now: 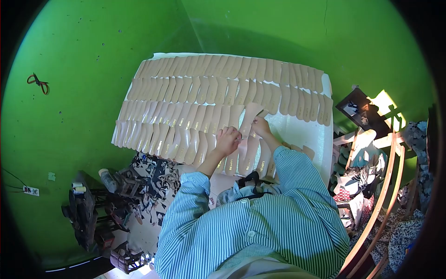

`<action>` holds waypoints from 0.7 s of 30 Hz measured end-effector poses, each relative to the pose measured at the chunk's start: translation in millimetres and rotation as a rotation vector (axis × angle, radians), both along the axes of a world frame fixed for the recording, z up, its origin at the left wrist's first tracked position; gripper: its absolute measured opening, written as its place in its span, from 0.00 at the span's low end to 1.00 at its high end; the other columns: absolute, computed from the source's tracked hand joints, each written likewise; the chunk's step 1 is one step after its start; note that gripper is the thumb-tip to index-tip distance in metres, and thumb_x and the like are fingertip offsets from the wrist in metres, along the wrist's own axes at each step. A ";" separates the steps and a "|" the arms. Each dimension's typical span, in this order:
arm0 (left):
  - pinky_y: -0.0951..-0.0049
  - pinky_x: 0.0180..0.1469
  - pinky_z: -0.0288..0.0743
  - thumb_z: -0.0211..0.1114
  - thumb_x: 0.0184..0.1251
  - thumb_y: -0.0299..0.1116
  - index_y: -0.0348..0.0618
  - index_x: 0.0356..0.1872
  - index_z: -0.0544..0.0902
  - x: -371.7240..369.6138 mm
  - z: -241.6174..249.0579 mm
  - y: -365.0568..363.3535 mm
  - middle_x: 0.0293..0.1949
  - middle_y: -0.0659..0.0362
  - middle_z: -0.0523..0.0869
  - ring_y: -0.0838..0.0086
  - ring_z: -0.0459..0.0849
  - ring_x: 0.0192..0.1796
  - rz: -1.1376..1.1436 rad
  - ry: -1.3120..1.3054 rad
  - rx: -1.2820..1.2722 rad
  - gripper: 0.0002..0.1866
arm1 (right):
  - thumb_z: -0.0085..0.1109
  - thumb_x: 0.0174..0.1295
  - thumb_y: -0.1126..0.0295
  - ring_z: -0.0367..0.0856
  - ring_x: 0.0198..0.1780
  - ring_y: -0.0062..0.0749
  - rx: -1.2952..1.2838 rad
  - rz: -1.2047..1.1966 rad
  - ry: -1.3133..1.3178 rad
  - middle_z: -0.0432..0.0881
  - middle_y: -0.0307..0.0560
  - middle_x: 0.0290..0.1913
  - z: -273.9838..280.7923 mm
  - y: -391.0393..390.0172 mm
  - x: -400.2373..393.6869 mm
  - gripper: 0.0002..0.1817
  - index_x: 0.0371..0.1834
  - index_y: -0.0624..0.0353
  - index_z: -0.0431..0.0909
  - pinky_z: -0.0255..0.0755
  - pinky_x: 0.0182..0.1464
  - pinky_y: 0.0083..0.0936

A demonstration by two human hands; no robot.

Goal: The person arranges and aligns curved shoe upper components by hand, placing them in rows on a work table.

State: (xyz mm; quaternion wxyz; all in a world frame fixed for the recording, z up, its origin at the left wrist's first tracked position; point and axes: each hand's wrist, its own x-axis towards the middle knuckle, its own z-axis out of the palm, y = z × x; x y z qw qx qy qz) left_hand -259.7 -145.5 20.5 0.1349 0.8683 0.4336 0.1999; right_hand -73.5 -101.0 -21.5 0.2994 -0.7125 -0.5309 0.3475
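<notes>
Tan shoe insoles (186,88) with gold lettering lie in overlapping rows on a white-topped table (320,153). One insole (251,114) slants across the third row at its right end. My right hand (261,126) pinches that insole along its right edge. Beside its lower end, my left hand (228,140) is closed with bent fingers, its fingertips at the insole. Exactly how the left fingertips grip is partly hidden. Below both hands, more insoles (251,153) of the front row reach the table's near edge.
A few loose insole pieces (302,149) lie to the right of my right forearm. On the right stand a curved wooden rack (395,186) and heaped fabric scraps (357,186). Dark scraps (155,186) cover the floor at left, near a sewing machine (88,209). Scissors (38,83) hang on the green wall.
</notes>
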 end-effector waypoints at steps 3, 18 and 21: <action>0.65 0.46 0.57 0.63 0.43 0.30 0.55 0.29 0.77 1.0 -0.8 0.6 0.38 0.63 0.73 0.68 0.70 0.46 0.003 0.004 0.000 0.10 | 0.56 0.48 0.68 0.80 0.40 0.42 -0.055 0.130 -0.065 0.81 0.53 0.36 4.7 -3.9 -2.6 0.12 0.36 0.61 0.78 0.72 0.43 0.30; 0.64 0.48 0.57 0.59 0.48 0.32 0.52 0.39 0.77 -6.8 -0.6 0.5 0.41 0.60 0.73 0.65 0.69 0.48 0.231 0.020 0.097 0.13 | 0.59 0.49 0.66 0.79 0.43 0.47 -0.152 0.084 -0.320 0.80 0.53 0.39 46.5 -13.9 -12.9 0.19 0.44 0.58 0.70 0.72 0.44 0.39; 0.63 0.48 0.56 0.59 0.48 0.32 0.52 0.39 0.77 -12.9 1.4 3.3 0.41 0.60 0.73 0.66 0.68 0.48 0.336 0.083 0.047 0.14 | 0.57 0.50 0.63 0.79 0.42 0.46 -0.122 0.003 -0.275 0.80 0.53 0.38 45.1 -12.3 -19.8 0.16 0.40 0.59 0.73 0.72 0.43 0.39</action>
